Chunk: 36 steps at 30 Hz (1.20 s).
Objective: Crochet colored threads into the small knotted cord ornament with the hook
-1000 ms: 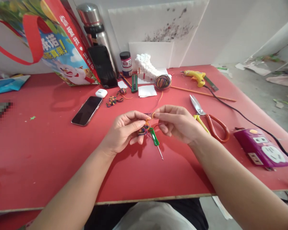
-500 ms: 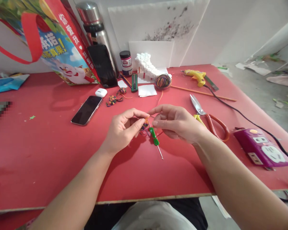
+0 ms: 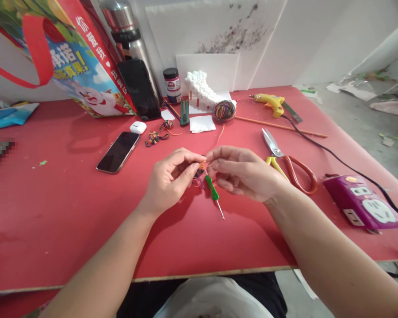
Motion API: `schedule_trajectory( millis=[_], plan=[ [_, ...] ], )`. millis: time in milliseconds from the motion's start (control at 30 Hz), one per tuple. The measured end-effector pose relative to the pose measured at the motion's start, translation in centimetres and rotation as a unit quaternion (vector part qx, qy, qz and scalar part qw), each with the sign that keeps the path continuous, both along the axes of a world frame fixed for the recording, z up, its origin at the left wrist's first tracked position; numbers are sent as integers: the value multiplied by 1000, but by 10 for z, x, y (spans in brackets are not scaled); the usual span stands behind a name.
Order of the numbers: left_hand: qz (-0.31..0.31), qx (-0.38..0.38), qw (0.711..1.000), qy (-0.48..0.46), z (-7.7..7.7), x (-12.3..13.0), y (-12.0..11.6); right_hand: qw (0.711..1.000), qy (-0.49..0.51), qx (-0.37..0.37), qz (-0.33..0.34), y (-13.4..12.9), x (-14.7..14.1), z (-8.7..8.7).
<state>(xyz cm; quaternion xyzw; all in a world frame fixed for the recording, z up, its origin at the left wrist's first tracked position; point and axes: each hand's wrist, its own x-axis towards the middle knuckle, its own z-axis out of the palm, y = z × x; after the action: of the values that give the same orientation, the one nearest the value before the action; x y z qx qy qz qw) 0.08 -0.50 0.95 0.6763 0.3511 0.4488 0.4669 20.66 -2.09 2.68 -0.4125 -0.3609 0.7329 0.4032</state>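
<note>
My left hand [image 3: 169, 179] pinches a small multicoloured crochet piece [image 3: 200, 169] between thumb and fingers; much of it is hidden behind them. A crochet hook [image 3: 212, 189] with a green handle sticks out of the piece, its free metal end pointing down towards me. My right hand [image 3: 243, 170] is closed at thumb and index fingertips beside the piece, on the yarn [image 3: 220, 136], with its other fingers curled below. That strand leads back to a multicoloured yarn ball [image 3: 224, 110].
Scissors [image 3: 274, 148] and a purple power socket [image 3: 365, 201] lie on the right. Behind are a yellow glue gun [image 3: 270, 103], an orange stick [image 3: 281, 125] and a white model [image 3: 200, 88]. A phone [image 3: 118, 152], an earbud case [image 3: 138, 127] and a crocheted scrap [image 3: 154, 138] lie left.
My right hand has shifted slightly left, its fingertips closing in beside the left hand's. The hook's handle tilts much as before. The view has moved a little.
</note>
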Motion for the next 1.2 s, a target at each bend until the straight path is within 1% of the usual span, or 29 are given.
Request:
schedule_trajectory(
  millis=[100, 200, 300, 367, 433, 533, 633, 733, 800, 833, 933, 1000, 1033, 1100, 1200],
  plan=[
    [17, 19, 1000, 8, 1, 1, -1, 1000, -14, -19, -8, 0, 0, 2],
    [25, 22, 999, 10, 2, 0, -2, 999, -31, -7, -10, 1, 4, 1],
    [27, 7, 1000, 2, 4, -2, -1, 998, -41, -13, 35, 3, 10, -1],
    [27, -5, 1000, -3, 5, -3, 1, 998, -26, -26, 60, 5, 13, -3],
    [24, -10, 1000, -7, 5, -4, 2, 998, -1, -35, 51, 6, 13, -3],
    [12, 0, 1000, -5, 4, -4, 2, 999, 26, -32, 20, 6, 9, -3],
    [12, 8, 1000, 6, 3, -3, 0, 1000, 19, 12, 1, 2, 1, -3],
    [15, -5, 1000, 0, 3, -2, 0, 991, -34, 117, -56, -2, -8, -6],
    [8, -22, 1000, -9, 3, 0, 0, 968, -117, 202, -88, -5, -13, -10],
    [4, -31, 999, -14, 3, 1, 1, 950, -167, 245, -98, -7, -15, -12],
    [0, -53, 998, -22, 2, 2, 1, 873, -314, 358, -105, -11, -19, -19],
    [-1, -60, 998, -22, 2, 2, 1, 826, -383, 399, -113, -13, -19, -23],
    [-4, -64, 998, -23, 2, 1, 0, 809, -404, 411, -117, -13, -18, -24],
    [-13, -75, 997, -34, 2, 1, 0, 790, -418, 430, -128, -14, -18, -25],
    [-16, -90, 994, -57, 3, 1, 0, 790, -401, 442, -142, -14, -18, -25]
  ],
)
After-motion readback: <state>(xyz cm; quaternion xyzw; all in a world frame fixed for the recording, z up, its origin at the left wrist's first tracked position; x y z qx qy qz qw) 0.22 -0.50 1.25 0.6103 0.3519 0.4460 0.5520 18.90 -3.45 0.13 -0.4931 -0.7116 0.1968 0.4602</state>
